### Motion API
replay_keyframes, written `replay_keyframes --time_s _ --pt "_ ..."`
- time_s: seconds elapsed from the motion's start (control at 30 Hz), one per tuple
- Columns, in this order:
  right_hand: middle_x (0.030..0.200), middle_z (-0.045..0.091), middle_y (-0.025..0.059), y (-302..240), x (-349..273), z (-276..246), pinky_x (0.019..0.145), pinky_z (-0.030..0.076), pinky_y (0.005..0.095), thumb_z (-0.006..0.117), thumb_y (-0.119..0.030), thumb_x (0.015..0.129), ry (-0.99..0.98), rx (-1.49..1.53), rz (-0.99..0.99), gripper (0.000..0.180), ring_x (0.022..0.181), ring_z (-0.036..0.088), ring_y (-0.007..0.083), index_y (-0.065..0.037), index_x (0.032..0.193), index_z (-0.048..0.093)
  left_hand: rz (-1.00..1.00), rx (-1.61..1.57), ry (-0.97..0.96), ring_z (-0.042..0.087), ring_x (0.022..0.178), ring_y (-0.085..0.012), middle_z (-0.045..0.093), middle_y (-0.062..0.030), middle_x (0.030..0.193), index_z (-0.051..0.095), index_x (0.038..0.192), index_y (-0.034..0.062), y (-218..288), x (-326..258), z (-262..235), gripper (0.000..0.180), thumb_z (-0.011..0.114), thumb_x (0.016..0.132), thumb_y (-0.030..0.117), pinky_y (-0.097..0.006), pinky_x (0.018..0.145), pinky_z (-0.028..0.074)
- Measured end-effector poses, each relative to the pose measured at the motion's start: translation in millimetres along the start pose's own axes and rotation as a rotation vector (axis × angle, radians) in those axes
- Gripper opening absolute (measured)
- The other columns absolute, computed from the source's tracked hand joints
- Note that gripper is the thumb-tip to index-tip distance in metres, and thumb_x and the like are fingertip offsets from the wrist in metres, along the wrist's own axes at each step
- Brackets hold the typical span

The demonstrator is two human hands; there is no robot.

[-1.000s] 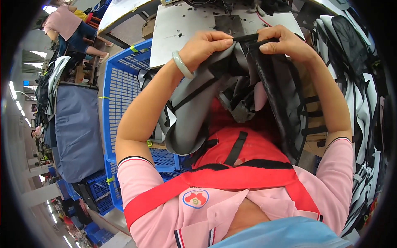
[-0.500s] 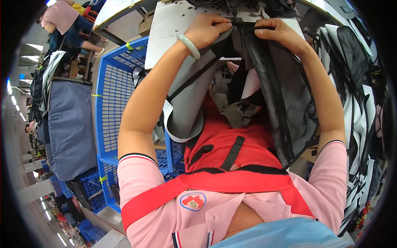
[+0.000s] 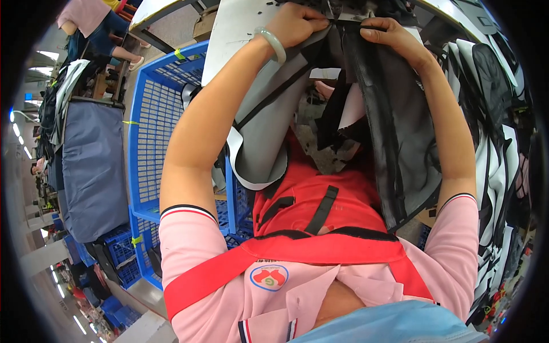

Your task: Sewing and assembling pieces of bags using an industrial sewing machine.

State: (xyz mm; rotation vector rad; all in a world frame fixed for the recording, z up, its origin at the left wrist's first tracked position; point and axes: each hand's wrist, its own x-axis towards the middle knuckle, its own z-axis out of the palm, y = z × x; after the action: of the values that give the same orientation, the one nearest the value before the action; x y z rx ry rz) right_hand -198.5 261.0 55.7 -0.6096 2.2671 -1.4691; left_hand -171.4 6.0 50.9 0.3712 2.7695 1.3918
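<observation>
Both hands pinch the top edge of a grey and black bag panel [image 3: 394, 126]: left hand [image 3: 297, 23] and right hand [image 3: 394, 37], fingers closed on it, beside the blue crate [image 3: 154, 114].

Grey fabric panel [image 3: 263, 143] w/ white underside; black mesh panel [image 3: 394, 126] beside it. Red apron [image 3: 309, 211] w/ black straps over pink polo shirt [image 3: 194, 240]. Pale green bangle [image 3: 273, 41]. Blue plastic crate [image 3: 154, 126], lattice pattern.

place: probably a garment or bag sewing workshop | signs: blue plastic crates [image 3: 150, 123], stacked cut fabric panels [image 3: 496, 114], white worktable [image 3: 234, 28]
</observation>
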Motion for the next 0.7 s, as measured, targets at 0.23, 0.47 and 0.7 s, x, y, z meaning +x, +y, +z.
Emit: replay_keyframes --time_s 0.23,0.47,0.7 --pt "0.094 0.064 -0.0015 6.9 11.1 -10.2 0.083 0.044 0.0202 0.07 -0.036 0.085 -0.075 -0.048 -0.036 0.043 0.087 0.059 0.0063 -0.001 0.109 0.063 0.079 -0.067 0.079 0.064 0.084 -0.0193 0.071 -0.0141 0.091 0.07 0.097 -0.0026 -1.8 4.8 -3.9 0.022 0.064 0.086 0.015 -0.032 0.078 0.049" --pt "0.097 0.062 0.002 -18.6 -82.1 -1.6 0.084 0.044 0.026 0.07 -0.019 0.08 -0.001 -0.162 -0.115 0.027 0.092 0.056 0.0092 0.003 0.096 0.065 -0.041 -0.2 0.024 0.061 0.084 -0.0108 0.07 -0.006 0.091 0.068 0.107 -0.0009 -40.3 -41.6 -5.9 0.036 0.065 0.086 0.028 -0.026 0.076 0.048" --pt "0.096 0.063 0.0118 -64.7 -229.2 22.1 0.081 0.045 0.0319 0.074 -0.012 0.073 0.276 -0.421 -0.456 0.015 0.092 0.06 0.0251 -0.003 0.084 0.069 0.012 -0.308 -0.431 0.056 0.081 -0.0132 0.061 -0.005 0.082 0.065 0.093 -0.0051 -57.0 -164.0 63.1 0.019 0.063 0.087 0.012 -0.026 0.075 0.043"
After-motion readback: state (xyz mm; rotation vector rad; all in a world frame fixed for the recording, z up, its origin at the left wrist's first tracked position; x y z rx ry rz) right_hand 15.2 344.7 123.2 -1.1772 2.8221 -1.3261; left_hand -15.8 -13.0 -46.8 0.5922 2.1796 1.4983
